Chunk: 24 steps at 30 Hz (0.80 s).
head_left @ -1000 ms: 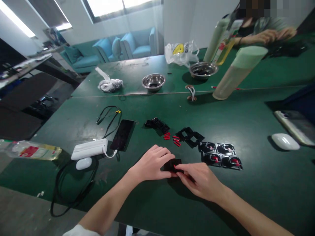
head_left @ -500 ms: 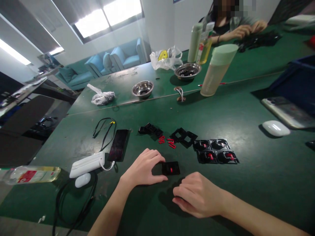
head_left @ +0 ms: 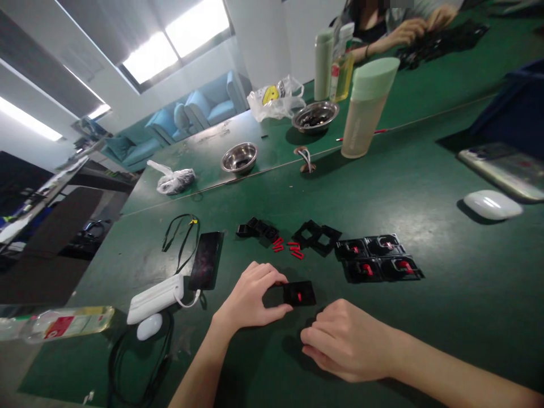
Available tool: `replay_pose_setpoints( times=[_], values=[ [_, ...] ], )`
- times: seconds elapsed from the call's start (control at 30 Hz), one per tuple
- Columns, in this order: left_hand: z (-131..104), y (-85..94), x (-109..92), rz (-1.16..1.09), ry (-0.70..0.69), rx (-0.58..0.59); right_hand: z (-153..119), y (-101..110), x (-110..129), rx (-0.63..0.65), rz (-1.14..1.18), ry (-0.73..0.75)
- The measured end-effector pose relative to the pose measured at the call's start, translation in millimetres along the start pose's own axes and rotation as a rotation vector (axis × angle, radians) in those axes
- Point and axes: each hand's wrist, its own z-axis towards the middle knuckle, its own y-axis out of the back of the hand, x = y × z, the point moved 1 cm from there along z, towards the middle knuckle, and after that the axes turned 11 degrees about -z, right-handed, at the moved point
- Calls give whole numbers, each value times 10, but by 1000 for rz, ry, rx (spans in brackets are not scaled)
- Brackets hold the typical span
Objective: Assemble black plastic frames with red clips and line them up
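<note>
A flat black piece with a red bit in its middle [head_left: 300, 294] lies on the green table. My left hand [head_left: 257, 294] is at its left edge, thumb and fingers curved apart around that side. To the right and nearer me, my right hand [head_left: 346, 341] rests with its fingers curled in; whatever they hold, if anything, is hidden. Beyond my hands lie small red pieces [head_left: 294, 249], black square frames [head_left: 318, 236] and a cluster of small black parts [head_left: 258, 228]. Several black units with red centres [head_left: 378, 258] sit together at the right.
A phone [head_left: 206, 260], a white power bank [head_left: 155, 298] and a bottle [head_left: 63, 324] lie left. Metal bowls [head_left: 239, 158] and a green-capped bottle [head_left: 369, 107] stand farther back. A white mouse [head_left: 492, 204] is right; another person's hands work at the far side.
The camera view has tilted and shifted slightly. Both hands keep nearly the same pose beside the black piece.
</note>
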Motion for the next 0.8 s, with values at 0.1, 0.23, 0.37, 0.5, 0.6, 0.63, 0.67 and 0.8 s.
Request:
replay_pose_setpoints(
  times=[0.1, 0.23, 0.37, 0.5, 0.6, 0.63, 0.67, 0.8],
  values=[
    [21, -28, 4, 3, 8, -27, -1, -7, -1, -1, -13, -11],
    [37, -82, 20, 22, 1, -71, -3, -12, 1, 12, -24, -25],
    [36, -113, 36, 42, 2, -86, -11, -21, 2, 42, -12, -42],
    [43, -116, 31, 56, -3, -87, -15, -34, 3, 51, -10, -42],
    [63, -143, 21, 93, -25, -105, -15, -37, 4, 63, -1, -38],
    [70, -159, 18, 109, -37, -111, -15, -36, 4, 69, 2, -40],
    [77, -176, 16, 124, -52, -115, -14, -34, 4, 76, 6, -42],
    [98, -233, 7, 181, -92, -133, -4, -25, -4, 71, 3, -65]
  ],
)
